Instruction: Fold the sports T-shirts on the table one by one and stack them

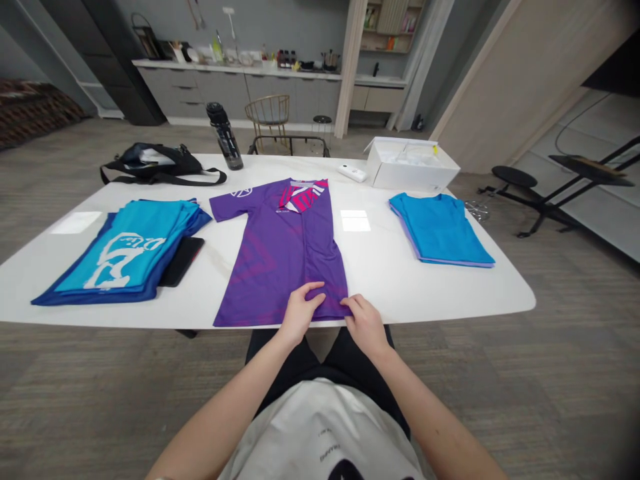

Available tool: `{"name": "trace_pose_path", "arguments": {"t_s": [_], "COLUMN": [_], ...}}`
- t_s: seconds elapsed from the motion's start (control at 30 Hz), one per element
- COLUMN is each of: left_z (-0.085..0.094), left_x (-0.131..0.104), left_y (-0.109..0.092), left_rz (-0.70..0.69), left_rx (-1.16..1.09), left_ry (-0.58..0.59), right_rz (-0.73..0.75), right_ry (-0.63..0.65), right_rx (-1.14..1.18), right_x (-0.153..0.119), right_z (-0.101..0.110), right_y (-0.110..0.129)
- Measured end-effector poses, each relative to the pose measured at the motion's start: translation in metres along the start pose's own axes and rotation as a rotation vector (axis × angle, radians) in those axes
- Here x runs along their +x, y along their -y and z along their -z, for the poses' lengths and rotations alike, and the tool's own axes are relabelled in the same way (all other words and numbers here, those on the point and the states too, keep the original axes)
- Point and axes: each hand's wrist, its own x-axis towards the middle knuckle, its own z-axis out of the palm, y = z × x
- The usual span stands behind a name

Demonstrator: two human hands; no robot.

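A purple shirt [275, 260] lies on the white table [410, 293], its collar away from me and its hem at the near edge. Its left sleeve is spread out, while the right side is folded inward over the body. My left hand [302, 312] rests on the lower part of the shirt, thumb and forefinger apart. My right hand [367, 323] pinches the shirt's lower right corner at the hem. Folded blue shirts [440, 230] lie to the right. On the left is a stack of blue shirts [130, 247] with white print on top.
A dark phone-like object [183, 261] lies beside the left stack. Farther back are a black bag [155, 163], a dark bottle [225, 137], a small white device [352, 173] and an open white box [413, 163]. A chair [269, 113] stands beyond the table.
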Motion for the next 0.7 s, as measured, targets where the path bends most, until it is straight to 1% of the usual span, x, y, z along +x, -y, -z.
{"name": "trace_pose_path", "arguments": {"t_s": [0.03, 0.07, 0.2, 0.3, 0.37, 0.47, 0.57, 0.63, 0.7], "left_z": [0.001, 0.002, 0.006, 0.008, 0.010, 0.012, 0.015, 0.018, 0.021], "left_x": [-0.002, -0.004, -0.019, -0.030, -0.035, -0.040, -0.045, -0.050, -0.054], "left_y": [0.004, 0.008, 0.018, 0.020, 0.019, 0.016, 0.011, 0.007, 0.002], "left_rz": [-0.033, -0.036, 0.043, 0.020, 0.003, -0.008, -0.019, -0.058, -0.122], "left_rx": [0.060, 0.093, 0.207, 0.307, 0.343, 0.401, 0.478, 0.586, 0.740], "left_ry": [-0.015, -0.018, 0.013, -0.004, -0.019, -0.038, -0.017, -0.003, -0.044], "right_rz": [0.004, 0.004, 0.012, 0.006, 0.010, 0.040, 0.069, 0.090, 0.106], "right_ry": [0.004, 0.004, -0.024, -0.064, -0.079, -0.075, -0.053, -0.036, -0.025], "right_rx": [0.017, 0.035, 0.100, 0.121, 0.092, -0.019, -0.111, -0.122, -0.098], "right_x": [-0.003, -0.005, -0.016, -0.022, -0.026, -0.028, -0.031, -0.033, -0.035], "right_z": [0.001, 0.002, 0.003, 0.003, 0.004, 0.006, 0.009, 0.012, 0.015], "right_y": [0.001, 0.002, 0.005, 0.005, 0.005, 0.006, 0.009, 0.010, 0.010]}}
